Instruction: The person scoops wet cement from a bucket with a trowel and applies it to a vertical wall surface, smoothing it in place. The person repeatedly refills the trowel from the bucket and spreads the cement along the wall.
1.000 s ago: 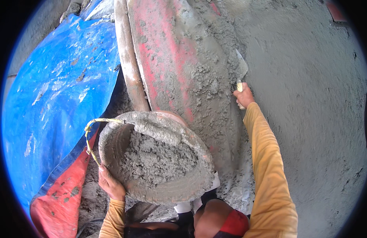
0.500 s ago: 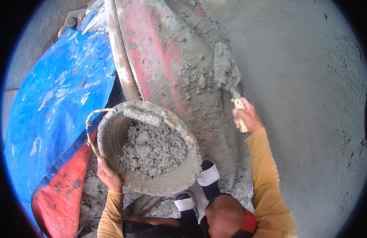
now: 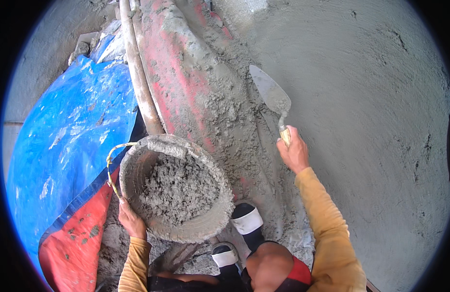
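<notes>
My left hand (image 3: 131, 220) is closed on the rim of a mortar-caked bucket (image 3: 198, 230), beside the end of its yellow rope handle (image 3: 109, 163). Grey, crumbly wet mortar (image 3: 179, 192) lies inside the tilted bucket. On the right, my right hand (image 3: 294, 151) grips the pale handle of a pointed trowel (image 3: 271, 92). The trowel's blade points up and left, mostly bare, with a little mortar near its heel. Beneath and beside it runs a mortar-smeared sheet (image 3: 179, 73) with red showing through.
A smooth grey mortar surface (image 3: 366, 121) fills the right side. To the left lie a blue tarp (image 3: 74, 131) and its red underside (image 3: 76, 238). A long pole (image 3: 140, 78) runs up beside the sheet. My feet in white-strapped sandals (image 3: 248, 221) stand below the bucket.
The mortar load has left the trowel, leaving its blade nearly bare. My right hand has shifted slightly up and left. In the picture the bucket sits a little lower and farther left, still held.
</notes>
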`<state>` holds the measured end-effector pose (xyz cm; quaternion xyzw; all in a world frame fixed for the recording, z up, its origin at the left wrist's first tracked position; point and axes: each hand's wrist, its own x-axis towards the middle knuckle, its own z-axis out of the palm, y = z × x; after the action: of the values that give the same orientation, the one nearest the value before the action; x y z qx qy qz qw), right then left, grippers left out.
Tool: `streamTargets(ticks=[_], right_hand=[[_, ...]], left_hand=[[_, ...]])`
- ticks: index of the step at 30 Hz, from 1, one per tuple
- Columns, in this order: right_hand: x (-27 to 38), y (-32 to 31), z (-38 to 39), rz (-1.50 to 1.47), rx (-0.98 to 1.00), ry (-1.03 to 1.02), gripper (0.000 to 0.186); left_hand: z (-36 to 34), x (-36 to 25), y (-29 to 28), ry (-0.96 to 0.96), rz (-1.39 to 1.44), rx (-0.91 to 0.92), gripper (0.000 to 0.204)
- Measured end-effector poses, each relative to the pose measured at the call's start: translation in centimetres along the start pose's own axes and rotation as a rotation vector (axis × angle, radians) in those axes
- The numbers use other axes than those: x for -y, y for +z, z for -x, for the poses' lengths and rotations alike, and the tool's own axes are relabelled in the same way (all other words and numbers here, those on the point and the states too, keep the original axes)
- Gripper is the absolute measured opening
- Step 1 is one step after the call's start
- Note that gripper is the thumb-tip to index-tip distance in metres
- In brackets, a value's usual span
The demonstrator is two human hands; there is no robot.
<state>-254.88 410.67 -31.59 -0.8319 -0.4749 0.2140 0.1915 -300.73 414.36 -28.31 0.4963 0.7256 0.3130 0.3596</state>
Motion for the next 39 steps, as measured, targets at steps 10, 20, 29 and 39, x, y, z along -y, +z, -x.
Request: streamTargets(ticks=[10,20,29,39], right_hand=[[-10.1,15.8,-4.4,0.046,0.156,0.363,0.044],[-6.6,4.8,-2.7,-0.693,0.617,0.587,0.034],[5.3,-6.3,5.2,-0.613,0.701,0.151,0.047],[0.5,3.3,-9.0,0.224,0.055,-0.009,0.049]], left_hand=[[0.2,0.0,0.1,-0.017,-0.062,-0.039,0.050],[0.3,-0.6,0.2,-0.024,0.055,-0.021,0.049],[0.1,0.7,-0.6,-0.007,0.027,-0.019,0.049],[0.0,0.0,0.2,-0.016,0.002,-0.031,0.048]])
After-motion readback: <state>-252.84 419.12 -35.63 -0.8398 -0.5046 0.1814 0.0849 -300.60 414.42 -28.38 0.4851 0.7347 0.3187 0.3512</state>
